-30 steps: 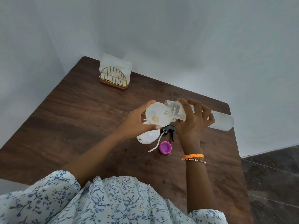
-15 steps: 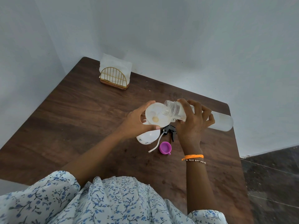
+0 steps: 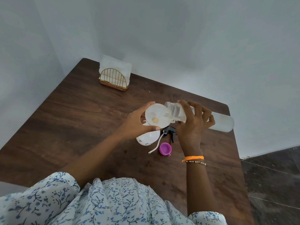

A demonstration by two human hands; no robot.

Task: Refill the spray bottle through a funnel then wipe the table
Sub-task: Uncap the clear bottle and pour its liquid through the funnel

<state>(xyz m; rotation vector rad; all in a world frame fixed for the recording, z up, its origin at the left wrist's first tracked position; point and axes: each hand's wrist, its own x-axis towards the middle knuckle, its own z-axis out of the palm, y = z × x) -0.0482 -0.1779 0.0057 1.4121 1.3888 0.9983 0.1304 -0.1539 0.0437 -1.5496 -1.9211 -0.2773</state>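
Note:
My left hand point(image 3: 135, 123) holds a white funnel point(image 3: 156, 116) by its rim; the funnel stands on a white spray bottle point(image 3: 146, 138) that shows below my thumb. My right hand point(image 3: 192, 123) grips a long frosted refill bottle point(image 3: 220, 123), tipped nearly level with its open mouth over the funnel's bowl. The black spray head point(image 3: 169, 131) with its white dip tube lies on the table just behind the bottle. A purple cap point(image 3: 165, 148) lies mouth-up beside the tube.
A gold wire napkin holder with white napkins point(image 3: 114, 77) stands at the far left of the dark wooden table point(image 3: 78, 120). Walls close the far and left sides. The table's right edge drops to a dark floor point(image 3: 272, 184).

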